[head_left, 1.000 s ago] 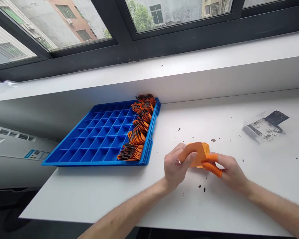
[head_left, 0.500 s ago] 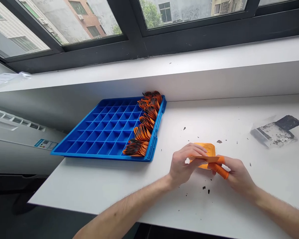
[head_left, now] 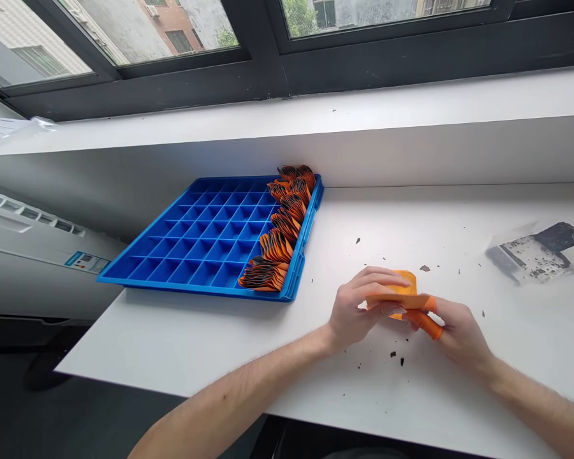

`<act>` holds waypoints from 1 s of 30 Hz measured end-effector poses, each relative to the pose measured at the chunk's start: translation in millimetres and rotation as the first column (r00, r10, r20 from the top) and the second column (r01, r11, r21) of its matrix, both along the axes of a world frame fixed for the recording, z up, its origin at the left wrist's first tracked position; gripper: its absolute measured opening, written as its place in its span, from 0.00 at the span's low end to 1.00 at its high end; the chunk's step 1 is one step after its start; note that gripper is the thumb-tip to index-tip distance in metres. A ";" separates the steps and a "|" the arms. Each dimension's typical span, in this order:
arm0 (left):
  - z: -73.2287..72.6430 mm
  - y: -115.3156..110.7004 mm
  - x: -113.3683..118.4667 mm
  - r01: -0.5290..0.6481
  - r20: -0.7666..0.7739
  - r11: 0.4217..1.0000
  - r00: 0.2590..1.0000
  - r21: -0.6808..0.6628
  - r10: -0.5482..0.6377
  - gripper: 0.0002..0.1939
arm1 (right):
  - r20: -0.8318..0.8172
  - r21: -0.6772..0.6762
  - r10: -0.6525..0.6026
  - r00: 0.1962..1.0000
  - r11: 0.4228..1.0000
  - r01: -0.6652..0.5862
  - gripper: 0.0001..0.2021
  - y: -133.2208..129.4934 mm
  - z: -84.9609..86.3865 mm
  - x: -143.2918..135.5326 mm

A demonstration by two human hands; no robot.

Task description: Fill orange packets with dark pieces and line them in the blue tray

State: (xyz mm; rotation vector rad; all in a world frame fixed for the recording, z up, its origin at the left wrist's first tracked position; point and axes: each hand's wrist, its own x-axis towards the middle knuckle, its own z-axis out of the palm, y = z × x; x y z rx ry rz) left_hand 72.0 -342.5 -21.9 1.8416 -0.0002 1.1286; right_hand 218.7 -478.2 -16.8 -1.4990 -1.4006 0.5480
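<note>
A flat orange piece [head_left: 396,301] is pinched between my two hands, over an orange tray [head_left: 406,282] on the white table. My left hand [head_left: 356,305] grips its left end between fingers and thumb. Orange finger covers are on the thumb and a finger of my right hand [head_left: 452,325], which closes on the piece's right end. To the left stands a blue compartment box [head_left: 205,239]. Bundles of orange and black pieces [head_left: 275,245] fill the compartments along its right side.
A clear plastic bag [head_left: 530,258] with dark material lies at the right of the table [head_left: 234,338]. Small dark scraps [head_left: 393,354] are scattered around my hands. A windowsill [head_left: 287,121] rises behind; the table's front edge runs below my forearms.
The whole view has shifted a little, with the box appearing slightly higher. Both hands keep hold of the orange piece, which now shows slightly more of its face.
</note>
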 end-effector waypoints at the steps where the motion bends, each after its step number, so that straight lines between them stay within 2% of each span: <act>1: -1.1 0.7 0.4 -0.009 -0.011 1.000 1.000 -0.005 0.009 0.06 | -0.006 -0.005 -0.005 1.000 1.000 0.005 0.11 0.3 0.9 -0.1; 6: -8.2 0.7 2.1 -0.064 -0.030 0.996 0.998 -0.058 0.062 0.03 | -0.044 -0.038 -0.019 0.999 0.999 0.018 0.16 1.7 4.4 0.0; 9: -10.1 -0.8 2.6 -0.073 0.009 0.996 0.997 -0.058 0.074 0.06 | -0.059 -0.045 -0.024 0.998 0.999 0.022 0.16 1.1 4.8 0.5; 19: -7.1 -1.2 2.4 -0.093 0.048 0.995 0.995 0.047 0.091 0.07 | -0.086 -0.089 -0.029 0.996 0.996 0.021 0.14 -4.2 -3.5 2.1; 24: -5.7 1.5 -0.2 -0.115 0.064 0.990 0.992 0.084 0.110 0.05 | -0.061 -0.120 -0.053 0.997 0.992 0.046 0.17 -3.5 -1.5 3.4; 30: -3.3 2.1 -0.2 -0.135 0.089 0.989 0.988 0.064 0.129 0.04 | -0.020 -0.052 -0.126 0.992 0.991 0.124 0.18 -2.3 3.9 2.7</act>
